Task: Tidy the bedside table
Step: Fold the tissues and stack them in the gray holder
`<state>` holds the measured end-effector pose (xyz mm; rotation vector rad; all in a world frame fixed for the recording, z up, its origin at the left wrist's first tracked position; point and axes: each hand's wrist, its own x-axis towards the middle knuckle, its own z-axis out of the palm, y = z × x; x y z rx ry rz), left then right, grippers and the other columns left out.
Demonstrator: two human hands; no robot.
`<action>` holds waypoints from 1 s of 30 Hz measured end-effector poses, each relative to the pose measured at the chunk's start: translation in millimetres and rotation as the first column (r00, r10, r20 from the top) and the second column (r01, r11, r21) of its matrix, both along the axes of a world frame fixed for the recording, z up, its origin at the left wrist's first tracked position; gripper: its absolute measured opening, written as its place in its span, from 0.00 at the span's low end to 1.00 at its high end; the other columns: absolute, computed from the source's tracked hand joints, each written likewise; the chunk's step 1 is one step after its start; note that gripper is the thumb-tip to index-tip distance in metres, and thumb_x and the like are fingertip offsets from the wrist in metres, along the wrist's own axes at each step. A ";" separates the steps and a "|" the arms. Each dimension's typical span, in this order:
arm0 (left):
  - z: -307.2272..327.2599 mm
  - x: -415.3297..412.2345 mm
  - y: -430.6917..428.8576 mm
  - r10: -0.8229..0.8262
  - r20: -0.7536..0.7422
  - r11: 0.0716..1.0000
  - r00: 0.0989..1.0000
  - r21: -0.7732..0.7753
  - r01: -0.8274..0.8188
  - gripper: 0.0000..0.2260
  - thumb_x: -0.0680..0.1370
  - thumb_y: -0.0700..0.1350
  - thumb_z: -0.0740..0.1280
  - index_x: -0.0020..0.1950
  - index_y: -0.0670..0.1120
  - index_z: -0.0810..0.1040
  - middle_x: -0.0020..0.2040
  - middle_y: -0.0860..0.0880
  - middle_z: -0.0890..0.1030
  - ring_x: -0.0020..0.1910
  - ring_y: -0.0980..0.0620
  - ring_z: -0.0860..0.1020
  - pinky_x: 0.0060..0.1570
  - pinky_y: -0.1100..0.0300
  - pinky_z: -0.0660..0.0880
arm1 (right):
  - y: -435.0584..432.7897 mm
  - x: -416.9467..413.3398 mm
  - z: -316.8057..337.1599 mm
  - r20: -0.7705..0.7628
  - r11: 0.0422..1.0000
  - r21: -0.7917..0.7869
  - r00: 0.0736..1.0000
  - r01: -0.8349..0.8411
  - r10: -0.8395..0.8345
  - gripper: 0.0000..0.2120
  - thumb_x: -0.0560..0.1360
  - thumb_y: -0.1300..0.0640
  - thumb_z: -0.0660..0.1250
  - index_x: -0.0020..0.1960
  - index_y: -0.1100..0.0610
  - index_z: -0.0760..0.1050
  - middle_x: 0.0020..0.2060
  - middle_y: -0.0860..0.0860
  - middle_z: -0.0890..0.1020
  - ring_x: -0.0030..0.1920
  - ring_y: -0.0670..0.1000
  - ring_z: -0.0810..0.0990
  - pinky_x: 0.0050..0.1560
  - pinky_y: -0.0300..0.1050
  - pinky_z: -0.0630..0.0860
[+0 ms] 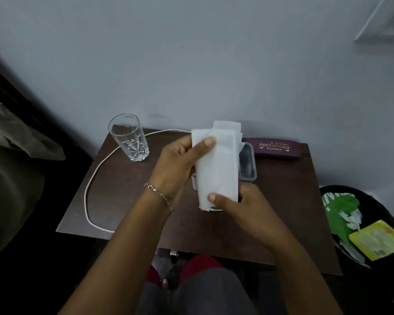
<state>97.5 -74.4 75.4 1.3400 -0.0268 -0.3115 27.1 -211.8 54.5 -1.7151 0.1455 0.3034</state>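
Note:
Both hands hold a folded stack of white tissue paper (pixel 217 169) above the dark brown bedside table (pixel 127 201). My left hand (pixel 180 164) grips its upper left edge, thumb on top. At the lower end my right hand (pixel 239 205) pinches it with the thumb. Under the tissue lies a grey plastic box (pixel 248 164), mostly hidden. An empty cut-glass tumbler (pixel 129 137) stands at the back left. A white cable (pixel 93 178) loops over the table's left side. A maroon spectacle case (pixel 273 147) lies at the back right.
A black bin (pixel 373 205) with green and yellow wrappers sits on the floor to the right of the table. Bedding (pixel 14 160) and a dark headboard are on the left. A pale wall (pixel 191 64) stands right behind the table.

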 end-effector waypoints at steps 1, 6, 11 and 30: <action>0.3 5.1 -2.2 0.001 0.045 1.000 0.999 0.005 -0.001 0.07 0.71 0.45 0.70 0.47 0.45 0.83 0.44 0.49 0.84 0.45 0.53 0.80 0.47 0.56 0.76 | -3.9 4.1 -3.1 0.047 0.996 -0.083 0.999 0.030 -0.026 0.08 0.73 0.56 0.69 0.53 0.51 0.78 0.46 0.46 0.84 0.46 0.44 0.83 0.47 0.41 0.80; 5.6 28.3 -8.7 -0.001 0.282 0.992 0.959 0.119 -0.034 0.05 0.72 0.37 0.69 0.44 0.44 0.82 0.38 0.56 0.84 0.41 0.60 0.80 0.41 0.67 0.76 | -23.2 41.2 -17.8 0.268 0.822 -0.527 0.960 0.215 -0.080 0.17 0.72 0.50 0.68 0.56 0.59 0.77 0.49 0.56 0.82 0.50 0.55 0.79 0.46 0.53 0.78; -0.5 43.1 -7.1 -0.039 0.392 0.975 0.919 0.215 -0.050 0.05 0.71 0.37 0.70 0.44 0.46 0.81 0.38 0.58 0.84 0.43 0.60 0.80 0.42 0.66 0.77 | -22.7 60.4 -18.2 0.322 0.637 -0.734 0.946 0.235 0.022 0.17 0.71 0.48 0.69 0.52 0.61 0.78 0.46 0.59 0.82 0.49 0.59 0.77 0.50 0.52 0.70; -16.0 49.3 -10.3 -0.080 0.452 0.934 0.888 0.345 -0.091 0.06 0.68 0.42 0.74 0.41 0.53 0.82 0.43 0.53 0.84 0.45 0.38 0.79 0.49 0.47 0.78 | -33.5 57.4 -28.0 0.344 0.656 -0.731 0.932 0.189 0.116 0.14 0.70 0.50 0.71 0.53 0.54 0.78 0.46 0.51 0.82 0.48 0.54 0.78 0.39 0.44 0.69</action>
